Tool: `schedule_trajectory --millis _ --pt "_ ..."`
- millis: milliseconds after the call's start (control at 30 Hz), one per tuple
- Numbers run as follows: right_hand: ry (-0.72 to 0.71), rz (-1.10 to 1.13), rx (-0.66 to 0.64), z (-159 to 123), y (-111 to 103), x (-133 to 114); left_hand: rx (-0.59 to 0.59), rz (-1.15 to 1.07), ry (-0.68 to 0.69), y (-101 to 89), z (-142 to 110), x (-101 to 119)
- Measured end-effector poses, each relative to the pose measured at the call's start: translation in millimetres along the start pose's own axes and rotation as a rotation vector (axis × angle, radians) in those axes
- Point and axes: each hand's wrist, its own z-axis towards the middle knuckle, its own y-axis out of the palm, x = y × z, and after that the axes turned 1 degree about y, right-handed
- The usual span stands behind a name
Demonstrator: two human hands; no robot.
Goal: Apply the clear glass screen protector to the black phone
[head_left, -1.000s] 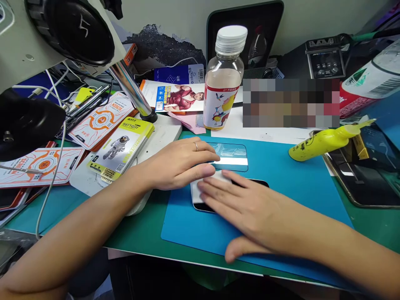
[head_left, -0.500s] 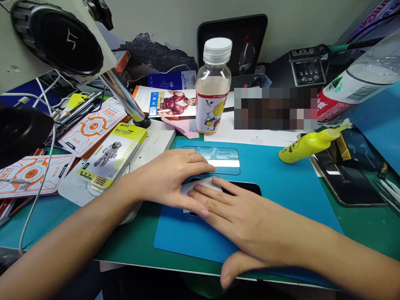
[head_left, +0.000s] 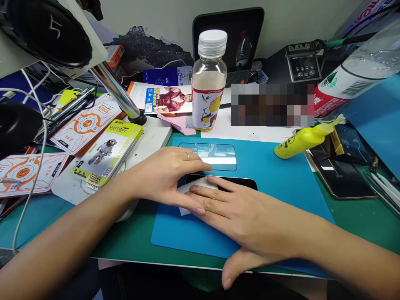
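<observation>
A black-faced smartphone (head_left: 245, 183) lies on a blue mat (head_left: 175, 234), largely covered by my hands. My left hand (head_left: 168, 175), with a ring on one finger, straddles the phone's left end. Its fingers are along the far side and its thumb is on the near side. A thin white wipe (head_left: 185, 211) is spread over the left part of the phone. My right hand (head_left: 253, 223) presses the wipe down with flat, outstretched fingers, its thumb apart toward me. Just beyond the phone lies a clear glass panel with a dark outline (head_left: 218, 163).
A drink bottle (head_left: 208, 91) stands behind the mat. To the right are a yellow squeeze bottle (head_left: 301, 141) and another dark phone (head_left: 350, 181). Battery packs (head_left: 108, 152), screen boxes (head_left: 89, 123) and a metal post (head_left: 120, 93) crowd the left. A large bottle (head_left: 353, 83) leans at right.
The whole view has shifted slightly, with things appearing a little further left and up. My hands keep nearly the same pose; the right fingers still rest on the wipe.
</observation>
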Motion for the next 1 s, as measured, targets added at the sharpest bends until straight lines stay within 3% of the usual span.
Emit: schedule_trajectory --millis 267,700,1000 --pt "0.007 -0.027 0.134 1.9 4.8 -3.0 0.029 0.005 0.023 0.5 -0.9 0.5" --pt "0.078 -0.144 0.224 1.1 4.5 -3.2 0.026 0.047 0.013 -2.3 -1.7 -0.7" --pt "0.016 -0.132 0.307 0.6 7.3 -5.0 0.045 0.092 0.040 4.2 -1.2 -4.3"
